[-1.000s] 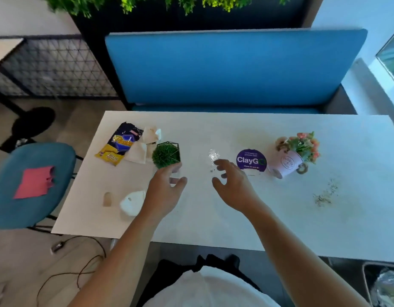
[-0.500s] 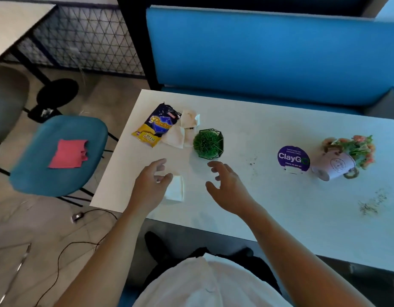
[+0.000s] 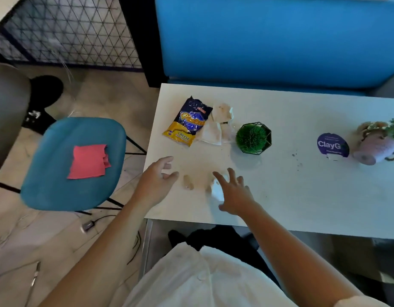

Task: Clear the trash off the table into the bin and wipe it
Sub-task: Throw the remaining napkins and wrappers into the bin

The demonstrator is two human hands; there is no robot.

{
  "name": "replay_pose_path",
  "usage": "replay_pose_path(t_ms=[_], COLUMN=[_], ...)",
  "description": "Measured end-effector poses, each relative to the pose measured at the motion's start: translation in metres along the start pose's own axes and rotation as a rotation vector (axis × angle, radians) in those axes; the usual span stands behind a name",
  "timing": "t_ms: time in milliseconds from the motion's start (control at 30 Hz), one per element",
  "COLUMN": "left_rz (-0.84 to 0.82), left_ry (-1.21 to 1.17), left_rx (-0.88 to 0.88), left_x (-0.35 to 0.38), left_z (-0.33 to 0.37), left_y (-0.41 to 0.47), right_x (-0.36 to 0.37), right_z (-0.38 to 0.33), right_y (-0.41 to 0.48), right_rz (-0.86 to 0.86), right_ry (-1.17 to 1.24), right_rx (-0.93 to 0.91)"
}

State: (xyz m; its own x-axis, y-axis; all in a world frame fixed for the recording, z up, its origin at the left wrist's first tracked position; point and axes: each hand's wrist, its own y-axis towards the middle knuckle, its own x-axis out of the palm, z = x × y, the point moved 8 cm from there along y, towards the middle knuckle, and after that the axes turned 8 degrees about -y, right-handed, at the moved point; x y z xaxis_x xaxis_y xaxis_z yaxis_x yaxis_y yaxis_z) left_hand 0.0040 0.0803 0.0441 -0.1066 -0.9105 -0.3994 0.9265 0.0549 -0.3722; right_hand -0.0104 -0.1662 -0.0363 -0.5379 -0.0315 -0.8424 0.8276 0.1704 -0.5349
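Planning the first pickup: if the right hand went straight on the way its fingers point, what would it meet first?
Probably the white tissue wad, lying just under the right hand's spread fingers. Whether they touch it is unclear.

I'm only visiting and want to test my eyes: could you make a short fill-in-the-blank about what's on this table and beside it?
1. The pink cloth lies on the seat of the blue ____.
2. The snack bag has the word ____ printed on its yellow end.
3. The round purple sign stands between the green ball plant and the pink flower ____.
Missing words: chair; CHEESE; pot.
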Motion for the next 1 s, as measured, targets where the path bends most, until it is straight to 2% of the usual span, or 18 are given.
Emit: replay_pose_path(t_ms=[200, 567, 800, 867, 1000], left_rz=[-0.079, -0.153, -0.202, -0.216, -0.161], left_ry=[0.021, 0.061, 0.124, 0.094, -0.125], left_rx=[0.023, 0.054, 0.151, 0.122, -0.085], left_x=[-0.001, 0.005, 0.026, 0.030, 0.023], left_z=[-0.006, -0.022, -0.008, -0.004, -0.021], left_y=[0.003, 0.000, 0.002, 0.006, 0.015], right_x=[0.010, -0.006, -0.053, -0.069, -0.091], right_z=[-0.001, -0.008, -0.041, -0.057, -0.084], right_y=[0.010, 0.017, 0.015, 0.014, 0.009], right_rz=[-0.034, 0.009, 0.188, 0.256, 0.374], right_ry=[-0.138, -0.173, -0.152, -0.122, -0.081], right_rx=[0.053, 0.014, -0.112, -0.201, -0.351])
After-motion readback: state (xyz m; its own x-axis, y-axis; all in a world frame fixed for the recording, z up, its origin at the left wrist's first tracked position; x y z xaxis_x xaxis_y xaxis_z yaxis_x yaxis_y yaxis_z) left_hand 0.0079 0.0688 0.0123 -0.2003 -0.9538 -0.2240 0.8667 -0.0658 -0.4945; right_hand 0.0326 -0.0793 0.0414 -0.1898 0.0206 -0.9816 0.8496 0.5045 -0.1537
